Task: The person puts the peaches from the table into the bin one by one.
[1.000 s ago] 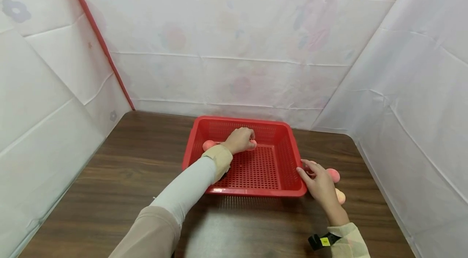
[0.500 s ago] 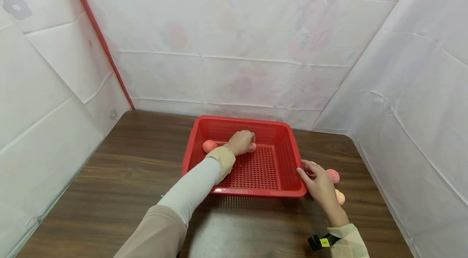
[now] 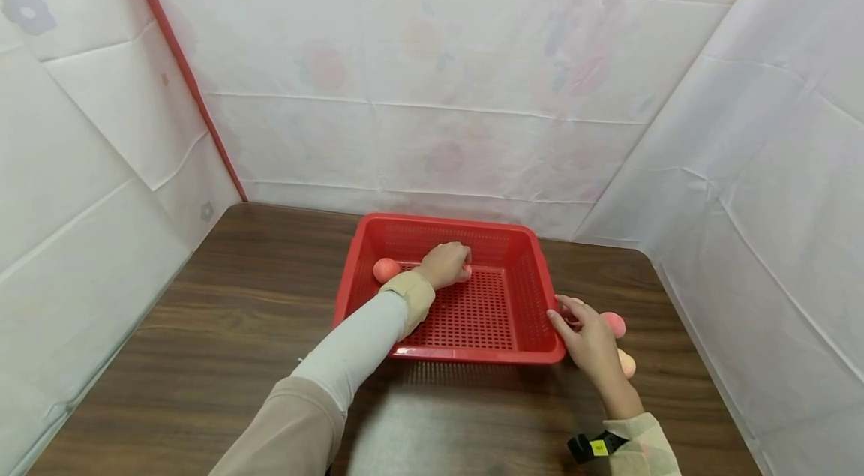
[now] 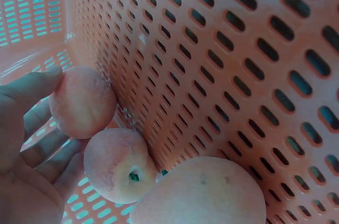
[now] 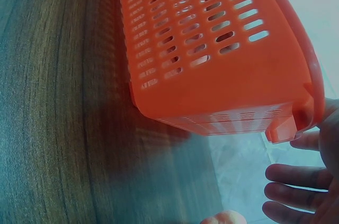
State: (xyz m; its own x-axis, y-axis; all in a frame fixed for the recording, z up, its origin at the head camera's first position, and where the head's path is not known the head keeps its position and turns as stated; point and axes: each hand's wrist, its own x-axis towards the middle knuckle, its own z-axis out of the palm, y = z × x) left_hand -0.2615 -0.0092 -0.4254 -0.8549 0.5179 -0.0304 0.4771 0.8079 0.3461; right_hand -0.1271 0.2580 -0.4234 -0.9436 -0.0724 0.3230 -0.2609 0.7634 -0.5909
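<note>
Inside the red basket (image 3: 472,354), my left hand (image 3: 443,264) holds a peach (image 4: 83,102) between thumb and fingers, against the mesh wall. Two more fruits, a peach (image 4: 117,164) and a larger one (image 4: 204,195), lie beside it in the left wrist view. At the basket's left end, a peach (image 3: 386,270) shows past my forearm, which hides part of the floor. My right hand (image 3: 594,341) is at the right rim, thumb on top; in the right wrist view the index finger (image 5: 305,140) is by the rim's underside and the other fingers extend below.
Right of the basket, beside my right hand, a pink peach (image 3: 613,324) and a yellowish one (image 3: 626,363) lie on the brown wooden table (image 3: 223,326). White patterned sheets (image 3: 432,86) stand behind and at both sides.
My left hand has moved slightly toward me inside the basket, still holding the peach, and more of the left-end peach shows. My right hand keeps its place at the rim.
</note>
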